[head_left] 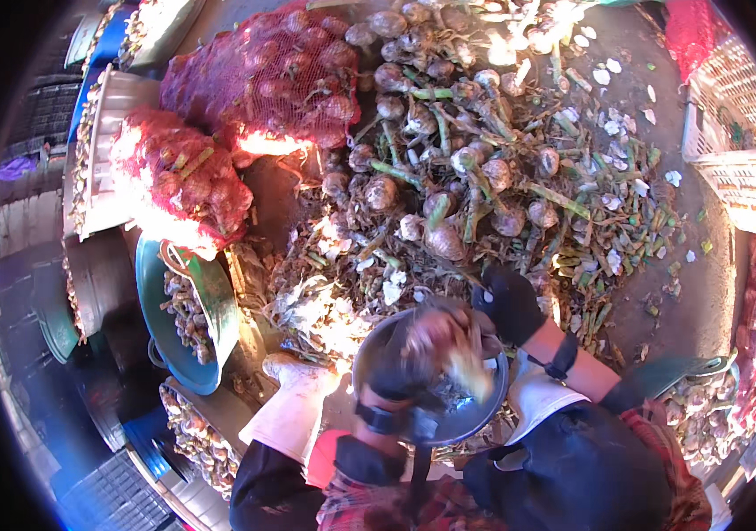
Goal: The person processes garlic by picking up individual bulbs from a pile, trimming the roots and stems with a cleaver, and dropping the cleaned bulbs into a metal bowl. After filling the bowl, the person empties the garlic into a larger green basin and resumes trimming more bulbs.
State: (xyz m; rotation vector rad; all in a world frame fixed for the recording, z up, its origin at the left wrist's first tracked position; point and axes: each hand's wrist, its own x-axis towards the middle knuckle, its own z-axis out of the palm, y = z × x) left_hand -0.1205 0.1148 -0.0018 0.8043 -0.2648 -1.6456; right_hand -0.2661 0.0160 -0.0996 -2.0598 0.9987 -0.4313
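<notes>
Over a grey metal basin (pixel 495 403) between my knees, my left hand (pixel 400 358) is smeared by motion, and its fingers cannot be made out. A brown-pink blur with a pale streak, perhaps a garlic bulb (pixel 438 329) with its stalk, lies between the hands. At the basin's far right rim, my right hand (pixel 506 305) wears a dark glove. Its fingers curl toward the blur; what they grip is unclear. Both wrists carry dark bands. Just beyond the basin rises a heap of garlic bulbs with cut stalks (pixel 449 190).
Red mesh sacks (pixel 263 75) of garlic stand far left. A green basin (pixel 219 305) holds small pieces at the left. Another green container (pixel 697 398) with bulbs is at the right, near pale plastic crates (pixel 741 173). Trimmed stalks (pixel 613 239) litter the ground.
</notes>
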